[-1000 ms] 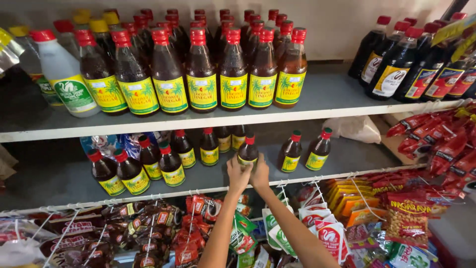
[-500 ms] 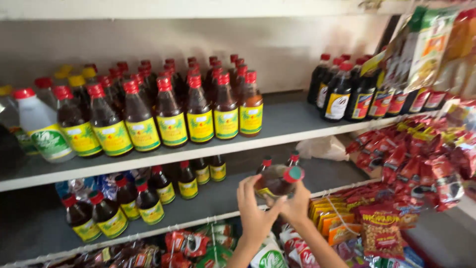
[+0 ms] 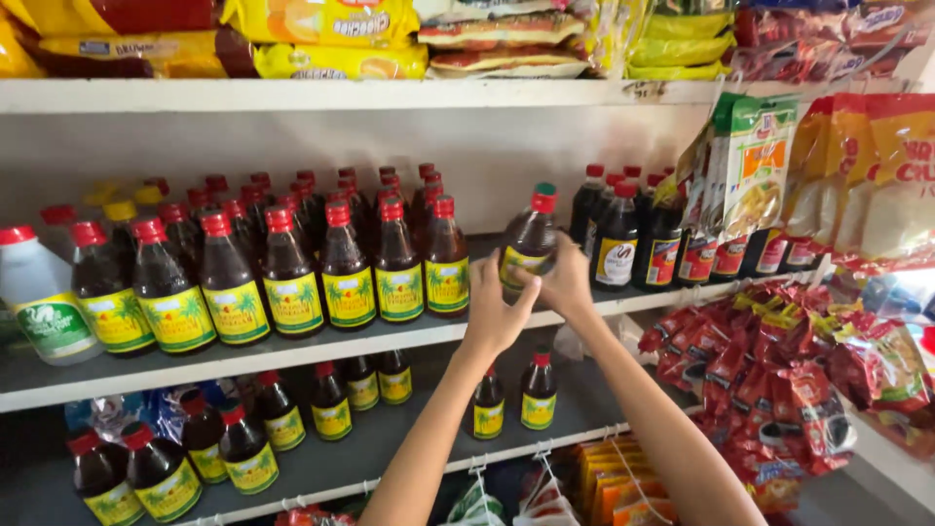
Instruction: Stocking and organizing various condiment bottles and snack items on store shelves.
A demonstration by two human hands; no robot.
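Both my hands hold one dark sauce bottle (image 3: 529,244) with a red cap and yellow label, raised upright at the middle shelf (image 3: 292,353). My left hand (image 3: 495,310) grips its lower front. My right hand (image 3: 566,280) wraps its right side. The bottle sits in the gap between a row of matching red-capped bottles (image 3: 292,268) on the left and dark bottles with white labels (image 3: 628,234) on the right.
A white bottle (image 3: 41,297) stands at the far left. Smaller sauce bottles (image 3: 506,394) sit on the lower shelf (image 3: 390,443). Red snack packets (image 3: 779,380) hang at right, green and orange packets (image 3: 779,166) above them, yellow packs (image 3: 321,29) on the top shelf.
My hands took the bottle off the lower shelf and lifted it up to the middle shelf level. The bottle went from tilted to upright, and the view swung up and right.
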